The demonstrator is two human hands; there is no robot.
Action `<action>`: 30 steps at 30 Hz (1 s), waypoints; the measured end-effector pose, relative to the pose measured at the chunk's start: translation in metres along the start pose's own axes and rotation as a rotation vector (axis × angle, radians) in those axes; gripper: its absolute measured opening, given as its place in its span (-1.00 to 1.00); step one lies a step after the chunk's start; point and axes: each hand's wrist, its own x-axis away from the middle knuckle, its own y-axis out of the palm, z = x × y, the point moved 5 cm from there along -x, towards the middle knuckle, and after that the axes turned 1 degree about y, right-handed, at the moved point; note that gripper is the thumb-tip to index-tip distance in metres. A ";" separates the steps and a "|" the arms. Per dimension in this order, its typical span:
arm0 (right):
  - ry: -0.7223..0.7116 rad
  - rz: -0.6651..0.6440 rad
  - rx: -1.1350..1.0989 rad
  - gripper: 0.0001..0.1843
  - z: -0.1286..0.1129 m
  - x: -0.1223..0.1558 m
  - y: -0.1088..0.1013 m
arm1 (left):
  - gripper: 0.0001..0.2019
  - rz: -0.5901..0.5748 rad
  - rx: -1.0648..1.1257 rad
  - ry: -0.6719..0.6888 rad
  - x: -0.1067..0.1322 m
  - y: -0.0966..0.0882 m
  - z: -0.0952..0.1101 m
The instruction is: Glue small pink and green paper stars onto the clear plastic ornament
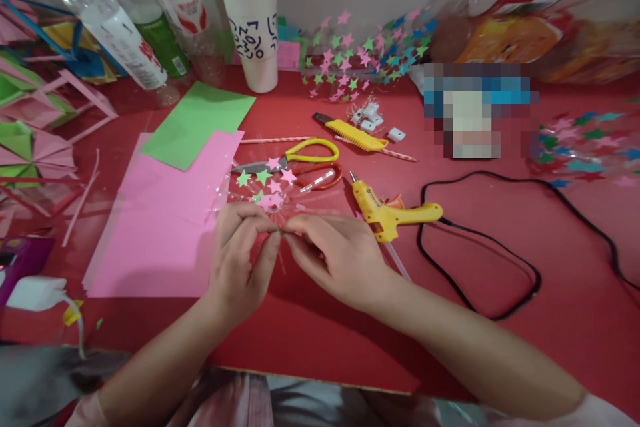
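Far left: folded pink and green paper shapes [30, 147] at the counter [550, 293] edge. Next, a pink sheet [165, 227] lying flat, with a green sheet [200, 121] overlapping its top corner. Plastic bottles [125, 40] and a white tumbler [253, 20] stand behind them.

Left grip [243, 260]: thumb and forefinger are pinched shut, tips meeting the other hand's. Between the two hands is the clear star piece [267, 190], thin see-through plastic with strips fanning out and pink and green paper stars stuck on. It lies low over the counter just right of the pink sheet. Its near edge runs into the pinch. Exactly what sits between the fingertips is too small to tell; it looks like one strip end.

Right grip [340, 260]: also clenched fingertip to fingertip on that same spot, wrist resting near the counter.

Handling, a judgement: very light, floppy, springy and slick. The strips will likely bend or crease if squeezed, and the stars may peel off. Best held with a fine pinch at a strip end or the middle hub, not on the stars.

Behind the hands: yellow scissors [305, 152], red scissors [320, 179], yellow knife [353, 133]. Right of the hands: glue gun [387, 213] lying on its side just beside the right grip. Its black cord [500, 247] loops off to the right.
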 end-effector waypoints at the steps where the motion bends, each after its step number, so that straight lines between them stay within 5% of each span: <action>1: 0.003 0.000 -0.002 -0.85 0.000 0.000 0.000 | -0.93 0.000 0.004 -0.004 0.000 0.000 0.000; 30: 0.030 -0.023 0.011 -0.84 0.002 0.001 0.007 | -0.91 0.022 0.001 0.015 0.005 0.006 -0.006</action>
